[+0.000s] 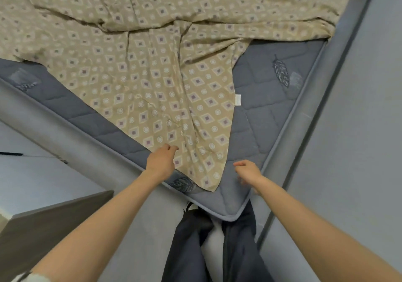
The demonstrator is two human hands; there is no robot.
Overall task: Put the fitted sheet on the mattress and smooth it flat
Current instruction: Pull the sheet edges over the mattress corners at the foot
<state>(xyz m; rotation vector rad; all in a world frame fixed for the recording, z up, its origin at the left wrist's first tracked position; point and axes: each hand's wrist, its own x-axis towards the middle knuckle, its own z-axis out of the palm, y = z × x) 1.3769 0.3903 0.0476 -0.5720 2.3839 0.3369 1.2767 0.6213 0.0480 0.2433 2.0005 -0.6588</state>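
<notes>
The mattress (pixel 265 112) is blue-grey and quilted, and fills most of the view; it is seen corner-on, with its near corner pointing at the person standing at it. Two bare bands of mattress show, one along the left edge and a wider one along the right edge up to the far right corner.

The fitted sheet (pixel 152 53) is beige with a diamond and ring print. It lies loose and creased on top of the mattress, bunched in folds across the far half. It is not tucked over any corner that can be seen. A long tapering flap of it runs from the heaped part toward the person and ends in a point just short of the near corner. The long axis of this flap runs away from the person, roughly in line with the mattress diagonal. A small white label (pixel 238 100) sits on the flap's right edge.

The left hand (pixel 162 161) rests on the left edge of the flap, fingers curled, apparently pinching the cloth; a firm hold cannot be confirmed. The right hand (pixel 248 172) is over bare mattress just to the right of the flap's tip, fingers loosely bent, holding nothing.

Assessment: the flap's tip lies between the two hands, slightly nearer the left one. The sheet corner must be drawn toward the person and down over the near mattress corner; the right hand needs to close on the right edge first
</notes>
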